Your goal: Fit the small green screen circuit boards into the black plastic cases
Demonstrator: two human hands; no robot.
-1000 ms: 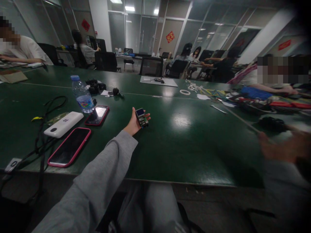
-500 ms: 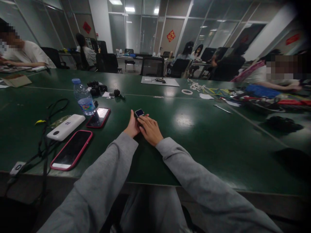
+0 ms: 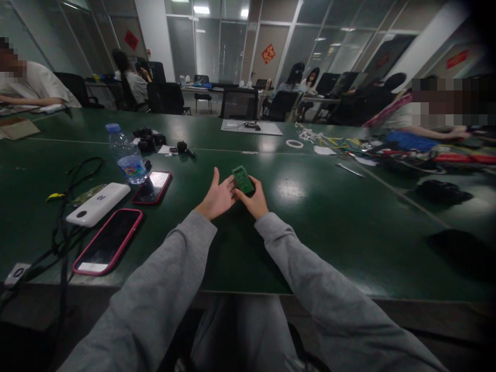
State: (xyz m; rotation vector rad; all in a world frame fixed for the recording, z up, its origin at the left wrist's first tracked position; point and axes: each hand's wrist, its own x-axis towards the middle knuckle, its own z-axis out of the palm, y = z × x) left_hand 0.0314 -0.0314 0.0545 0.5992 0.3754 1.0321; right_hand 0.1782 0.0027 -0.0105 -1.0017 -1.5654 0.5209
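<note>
A small green circuit board point(image 3: 243, 181) is held tilted above the table, its green side towards me. My right hand point(image 3: 254, 199) grips it by the lower and right edges, thumb in front and fingers behind. Just left of the board, my left hand point(image 3: 219, 197) is open, palm up, with the thumb raised. Its fingertips reach the board's left edge; whether they touch it I cannot tell. The board's far side is hidden.
On the left of the green table point(image 3: 329, 243) are a water bottle point(image 3: 129, 163), a white power bank point(image 3: 98, 204), two phones in pink cases point(image 3: 108, 242) and black cables. A white board point(image 3: 232, 127), a tape roll point(image 3: 294, 144) and tangled wires lie further back. People sit around.
The board has been turned over from its dark screen side to its green side and moved right. My left hand has opened out; my right hand now holds the board.
</note>
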